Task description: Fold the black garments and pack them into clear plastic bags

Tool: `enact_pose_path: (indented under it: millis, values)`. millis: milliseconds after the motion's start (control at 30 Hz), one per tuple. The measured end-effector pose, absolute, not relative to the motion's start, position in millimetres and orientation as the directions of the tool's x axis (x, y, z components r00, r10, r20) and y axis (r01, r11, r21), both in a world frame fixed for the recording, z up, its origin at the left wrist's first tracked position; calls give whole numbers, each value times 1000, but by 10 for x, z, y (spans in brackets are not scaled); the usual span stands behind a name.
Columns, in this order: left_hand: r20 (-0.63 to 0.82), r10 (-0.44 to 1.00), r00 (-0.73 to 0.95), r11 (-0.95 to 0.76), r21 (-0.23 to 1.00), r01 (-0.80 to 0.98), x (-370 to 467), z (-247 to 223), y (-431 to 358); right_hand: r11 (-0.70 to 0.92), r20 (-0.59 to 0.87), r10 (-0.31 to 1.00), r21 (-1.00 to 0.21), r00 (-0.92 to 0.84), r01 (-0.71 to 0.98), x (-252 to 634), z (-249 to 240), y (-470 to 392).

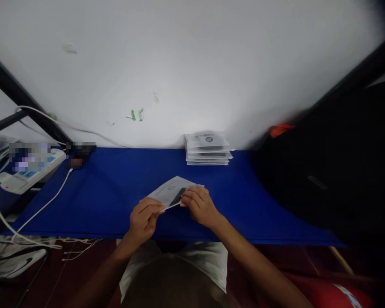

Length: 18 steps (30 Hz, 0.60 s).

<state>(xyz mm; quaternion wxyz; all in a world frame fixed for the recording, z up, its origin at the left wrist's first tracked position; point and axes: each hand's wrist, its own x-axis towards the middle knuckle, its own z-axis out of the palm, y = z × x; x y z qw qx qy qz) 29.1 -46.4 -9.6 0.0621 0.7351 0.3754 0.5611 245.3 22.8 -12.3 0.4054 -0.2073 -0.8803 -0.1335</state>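
Observation:
A flat, white, translucent packet (171,190) with a small dark round logo and a dark patch near its right corner is held above the blue surface (115,188). My left hand (146,217) pinches its near left edge between thumb and fingers. Closed on the right end, by the dark patch, is my right hand (199,204). Beyond the hands, against the wall, a stack of similar white packets (208,147) lies on the blue surface; its top one carries the same kind of round logo and some lettering.
On the left sit a white power strip (35,171), a dark device (80,156) and loose white cables (48,203). A large black bag (321,171) fills the right side. Behind stands a white wall (192,64); dark metal bars (28,102) frame the left. A shoe (19,261) lies below left.

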Motion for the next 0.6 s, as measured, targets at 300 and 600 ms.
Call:
enact_pose_path:
  millis: [300, 600]
  values:
    - [838, 543, -55, -692, 483, 536, 99, 206, -493, 818, 761, 394, -34, -516, 574, 2915, -197, 493]
    - [755, 655, 29, -731, 624, 275, 372, 120, -546, 836, 446, 547, -246, -708, 490, 2696, -6, 272]
